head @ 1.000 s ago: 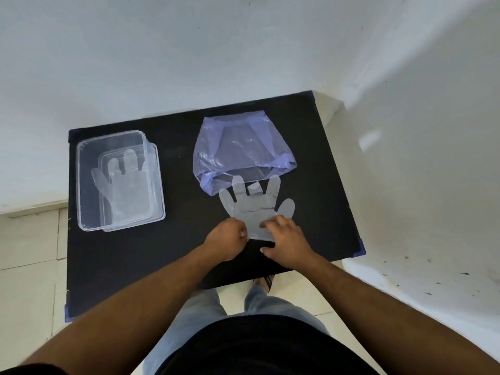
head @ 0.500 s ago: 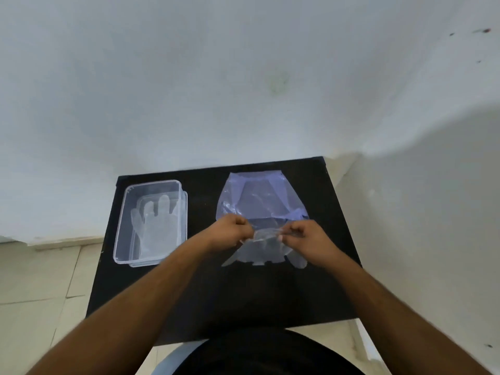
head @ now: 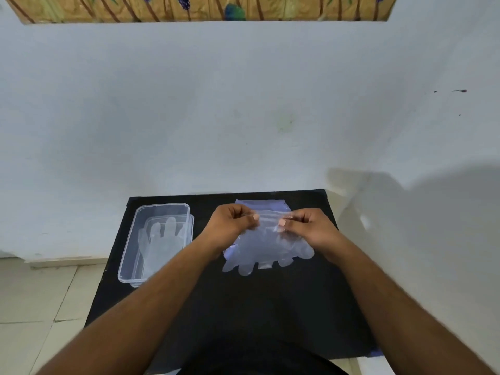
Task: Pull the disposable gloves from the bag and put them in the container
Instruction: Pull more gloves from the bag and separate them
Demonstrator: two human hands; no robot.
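Black desk [head: 270,307] top, its far edge against a pale wall [head: 243,117], tiled floor [head: 40,293] off its left edge. Both hands worked above the far right quarter. Left hand [head: 232,224] and right hand [head: 305,226] each pinched the cuff of one clear glove [head: 267,250] between thumb and forefinger, remaining fingers curled in; the glove hung with its fingers pointing toward the near edge, tips just over the desk surface (contact could not be told). Behind it, at the far edge, lay one pale blue bag [head: 261,205], mostly hidden by hands and glove.

One clear container [head: 159,239] sat at the far left corner, long side running along the left edge, well apart from the hands. One glove in the container [head: 162,244] lay flat inside, fingers toward the wall (whether more lay beneath could not be told).

Open room: a bare black strip between container and held glove, and the whole near half of the desk, crossed only by the two forearms.

Count: gloves seen two, bag one, container one.
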